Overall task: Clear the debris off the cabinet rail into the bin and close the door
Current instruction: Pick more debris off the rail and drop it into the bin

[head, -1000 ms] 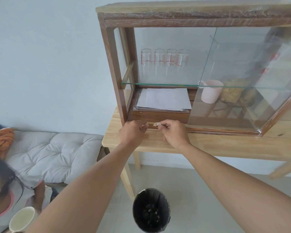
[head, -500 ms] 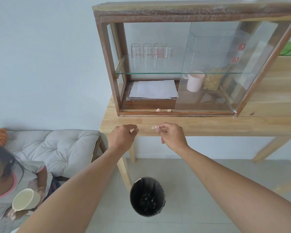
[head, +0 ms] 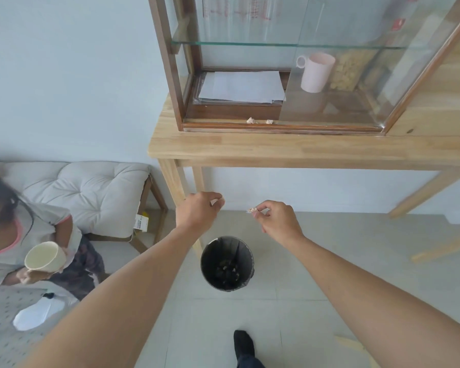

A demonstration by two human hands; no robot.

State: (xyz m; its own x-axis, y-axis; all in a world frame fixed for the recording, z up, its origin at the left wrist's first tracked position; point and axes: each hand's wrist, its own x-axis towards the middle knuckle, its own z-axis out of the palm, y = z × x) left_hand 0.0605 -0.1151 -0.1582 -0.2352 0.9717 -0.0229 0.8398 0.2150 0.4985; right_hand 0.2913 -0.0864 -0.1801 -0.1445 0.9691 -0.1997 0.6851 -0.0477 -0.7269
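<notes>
Two small crumpled debris pieces (head: pixel 251 120) (head: pixel 269 121) lie on the cabinet rail (head: pixel 218 126), in the open left half. The glass door (head: pixel 356 75) is slid to the right. My right hand (head: pixel 276 221) pinches a pale debris piece (head: pixel 252 209) below the table edge, above and slightly right of the black bin (head: pixel 205 251) on the floor. My left hand (head: pixel 199 211) is pinched shut above the bin's left side, and a small pale bit (head: pixel 214 202) shows between its fingertips. Dark scraps lie in the bin.
The cabinet stands on a wooden table (head: pixel 276 150); it holds papers (head: pixel 242 86) and a pink mug (head: pixel 316 73). A person (head: pixel 24 235) with a cream cup (head: pixel 44 256) sits at the left by a cushioned bench (head: pixel 91 187). My shoe (head: pixel 243 343) is on the tiled floor.
Both hands have come down from the cabinet rail to below the table edge, above the bin. The right hand still carries its debris piece, and the view has tilted down.
</notes>
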